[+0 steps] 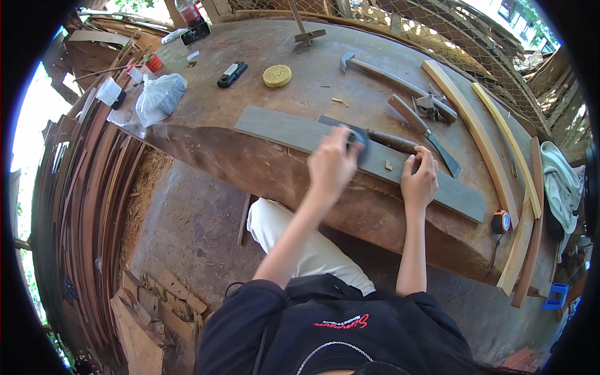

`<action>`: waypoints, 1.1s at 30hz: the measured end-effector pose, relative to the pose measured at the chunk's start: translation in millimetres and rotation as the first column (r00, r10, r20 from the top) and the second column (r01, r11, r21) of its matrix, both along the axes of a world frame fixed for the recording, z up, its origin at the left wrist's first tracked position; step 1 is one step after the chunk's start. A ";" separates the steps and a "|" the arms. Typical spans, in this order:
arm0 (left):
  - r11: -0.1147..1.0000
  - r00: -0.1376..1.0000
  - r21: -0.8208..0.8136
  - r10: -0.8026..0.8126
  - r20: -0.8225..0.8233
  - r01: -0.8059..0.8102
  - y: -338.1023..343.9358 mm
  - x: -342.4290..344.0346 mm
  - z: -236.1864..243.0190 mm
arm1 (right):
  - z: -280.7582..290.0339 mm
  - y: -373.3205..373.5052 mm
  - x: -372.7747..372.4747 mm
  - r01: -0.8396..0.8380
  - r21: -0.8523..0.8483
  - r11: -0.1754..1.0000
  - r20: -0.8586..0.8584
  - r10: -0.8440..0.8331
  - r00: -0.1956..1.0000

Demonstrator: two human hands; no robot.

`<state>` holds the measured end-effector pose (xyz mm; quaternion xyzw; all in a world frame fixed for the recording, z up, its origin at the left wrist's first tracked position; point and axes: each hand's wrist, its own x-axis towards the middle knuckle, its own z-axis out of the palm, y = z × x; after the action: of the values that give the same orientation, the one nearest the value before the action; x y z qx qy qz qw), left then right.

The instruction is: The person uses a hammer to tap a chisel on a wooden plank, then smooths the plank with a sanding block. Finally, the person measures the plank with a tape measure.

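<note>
A long, flat grey board [278, 129] lies slantwise along the bench's near edge. My left hand [331, 164] is closed around a dark round object [358, 147] on the board; motion blurs both, and its exact kind is unclear. Farther right, my right hand [420, 180] lies across the board, its bent fingers gripping toward the far edge. A wood shaving [389, 165] sits between my hands. Just behind the board is a chisel [392, 140], its handle end close to my right fingertips. A second chisel [412, 117] rests beyond, with its dark blade pointing toward the board.
A hammer [381, 72], long wood strips [472, 131] and a tape measure [500, 222] occupy the bench's right side. Toward the back left are a yellow disc [277, 76], a black device [232, 74] and a plastic bag [161, 99]. Stacked planks [87, 219] stand left.
</note>
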<state>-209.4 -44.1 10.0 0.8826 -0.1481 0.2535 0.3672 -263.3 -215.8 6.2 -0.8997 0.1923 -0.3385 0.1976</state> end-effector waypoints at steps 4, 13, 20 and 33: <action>0.876 0.877 0.152 0.473 -0.087 -0.457 104.6 62.8 13.1 | -0.3 0.0 -0.5 0.005 0.008 1.000 0.009 -0.005 1.000; 0.999 0.998 -0.013 0.041 0.048 -0.041 9.7 -5.0 -2.5 | 1.9 2.9 0.3 0.015 -0.003 1.000 0.000 -0.015 1.000; 0.960 0.962 0.113 0.263 -0.068 -0.255 62.1 22.7 16.1 | 0.8 0.0 -3.0 0.009 0.016 1.000 0.005 -0.009 1.000; 0.999 0.996 0.031 0.031 0.080 -0.033 3.8 -31.6 -7.2 | -1.9 2.2 0.7 -0.008 0.015 1.000 0.021 0.008 1.000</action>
<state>-240.9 -40.3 2.8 0.8798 -0.1524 0.2917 0.3429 -262.6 -213.6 4.3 -0.8953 0.1893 -0.3456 0.2078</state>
